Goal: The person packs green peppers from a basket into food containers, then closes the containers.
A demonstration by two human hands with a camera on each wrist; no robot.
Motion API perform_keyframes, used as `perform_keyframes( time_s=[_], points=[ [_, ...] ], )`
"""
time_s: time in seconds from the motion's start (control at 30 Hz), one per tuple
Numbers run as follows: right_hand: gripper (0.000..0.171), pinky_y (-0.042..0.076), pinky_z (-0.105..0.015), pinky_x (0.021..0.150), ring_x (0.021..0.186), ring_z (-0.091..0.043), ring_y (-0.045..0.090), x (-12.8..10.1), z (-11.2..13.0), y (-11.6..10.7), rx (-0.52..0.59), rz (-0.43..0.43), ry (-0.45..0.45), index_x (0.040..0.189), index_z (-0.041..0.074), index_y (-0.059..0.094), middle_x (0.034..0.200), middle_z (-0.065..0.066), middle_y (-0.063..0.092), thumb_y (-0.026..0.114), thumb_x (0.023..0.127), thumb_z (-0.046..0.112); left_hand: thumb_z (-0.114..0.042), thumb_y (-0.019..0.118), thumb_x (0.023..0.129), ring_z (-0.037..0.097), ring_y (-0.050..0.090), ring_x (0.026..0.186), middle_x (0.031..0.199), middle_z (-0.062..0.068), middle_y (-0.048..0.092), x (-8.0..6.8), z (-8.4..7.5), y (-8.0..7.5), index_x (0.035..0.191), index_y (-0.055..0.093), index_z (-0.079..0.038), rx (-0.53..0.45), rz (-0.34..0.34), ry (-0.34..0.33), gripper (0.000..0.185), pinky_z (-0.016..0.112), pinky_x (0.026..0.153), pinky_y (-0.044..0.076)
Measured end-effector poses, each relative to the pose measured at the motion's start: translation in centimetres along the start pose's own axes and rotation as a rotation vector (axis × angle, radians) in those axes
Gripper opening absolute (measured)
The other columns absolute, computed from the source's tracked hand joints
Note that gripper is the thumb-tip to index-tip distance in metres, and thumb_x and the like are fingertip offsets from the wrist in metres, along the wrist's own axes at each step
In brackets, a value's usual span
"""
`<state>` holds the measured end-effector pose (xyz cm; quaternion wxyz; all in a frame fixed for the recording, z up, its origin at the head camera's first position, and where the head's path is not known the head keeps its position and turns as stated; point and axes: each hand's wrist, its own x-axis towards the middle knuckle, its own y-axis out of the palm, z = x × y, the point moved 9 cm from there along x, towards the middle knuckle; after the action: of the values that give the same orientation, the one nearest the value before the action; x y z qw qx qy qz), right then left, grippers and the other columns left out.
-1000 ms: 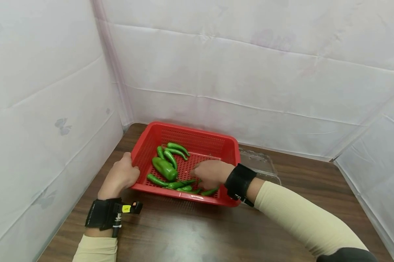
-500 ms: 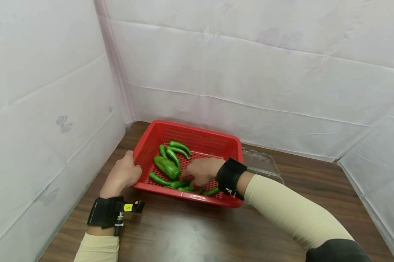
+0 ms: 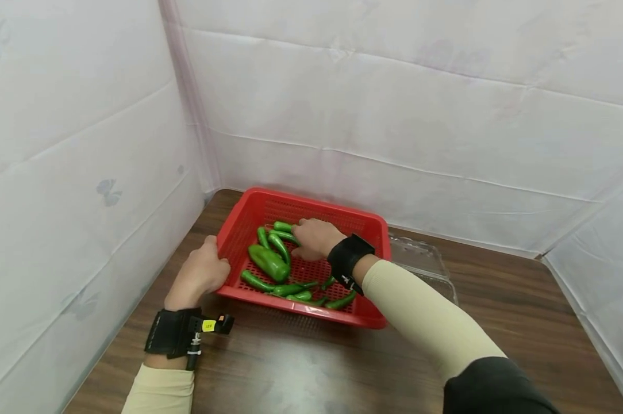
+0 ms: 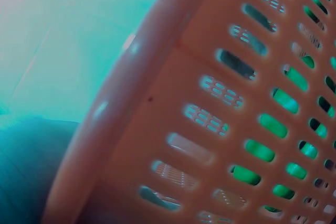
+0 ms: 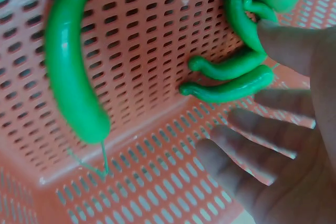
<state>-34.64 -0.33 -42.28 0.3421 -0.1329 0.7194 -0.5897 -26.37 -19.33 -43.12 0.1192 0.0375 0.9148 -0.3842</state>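
Observation:
A red slotted basket [image 3: 365, 221] sits on the brown table with several green peppers in it: a thick one [image 3: 269, 263], slim ones at the back [image 3: 283, 226] and a cluster along the near wall [image 3: 296, 290]. My left hand [image 3: 204, 271] grips the basket's left rim; the left wrist view shows only the basket wall [image 4: 210, 129] up close. My right hand [image 3: 311, 237] reaches inside toward the back. In the right wrist view my right hand [image 5: 247, 108] is spread, its thumb touching two slim curved peppers [image 5: 231, 90], and a long pepper [image 5: 68, 77] lies apart.
A clear plastic clamshell box [image 3: 420, 259] lies against the basket's right side. White sheet walls close in the left, back and right of the table [image 3: 301, 374].
My right hand has moved from the peppers at the basket's near wall to the slim ones at the back. My left hand stays on the rim.

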Motion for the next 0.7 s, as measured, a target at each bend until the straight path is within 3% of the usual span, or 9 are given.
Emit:
perform_keyframes(
  time_s=[0.17,0.4,0.57,0.7],
  points=[
    [0.072,0.050,-0.044,0.110,0.142,-0.031,0.052,1.6,-0.3,0.3,-0.002,-0.056,0.083,0.160,0.008,0.038,0.158,-0.015,0.048,0.056,0.105,0.051,-0.009,0.043,0.101,0.030,0.063,0.088,0.115,0.029,0.063,-0.2,-0.3,0.5,0.150,0.026,0.011,-0.015,0.005,-0.010,0.056,0.035,0.068,0.050],
    [0.076,0.053,-0.045,0.107,0.140,-0.031,0.051,2.5,-0.1,1.9,-0.010,-0.054,0.172,0.157,0.008,0.044,0.155,-0.015,0.050,0.056,0.102,0.060,-0.009,0.044,0.102,0.029,0.065,0.086,0.113,0.028,0.064,-0.5,-0.6,1.2,0.147,0.029,0.011,-0.006,0.009,-0.012,0.052,0.036,0.068,0.051],
    [0.074,0.050,-0.044,0.111,0.140,-0.033,0.052,2.8,-0.2,1.8,0.055,-0.074,0.170,0.155,0.007,0.044,0.152,-0.017,0.052,0.059,0.102,0.056,-0.009,0.044,0.102,0.029,0.065,0.085,0.112,0.028,0.063,-0.6,-0.9,0.8,0.146,0.030,0.011,-0.005,0.005,-0.008,0.051,0.035,0.066,0.051],
    [0.073,0.054,-0.041,0.103,0.125,-0.030,0.063,2.8,-0.1,1.9,0.160,-0.087,0.134,0.155,0.006,0.038,0.141,-0.015,0.061,0.064,0.101,0.047,-0.009,0.043,0.102,0.030,0.065,0.086,0.114,0.030,0.062,-0.7,-0.8,0.6,0.147,0.029,0.011,-0.007,0.014,-0.016,0.051,0.034,0.065,0.051]
  ],
)
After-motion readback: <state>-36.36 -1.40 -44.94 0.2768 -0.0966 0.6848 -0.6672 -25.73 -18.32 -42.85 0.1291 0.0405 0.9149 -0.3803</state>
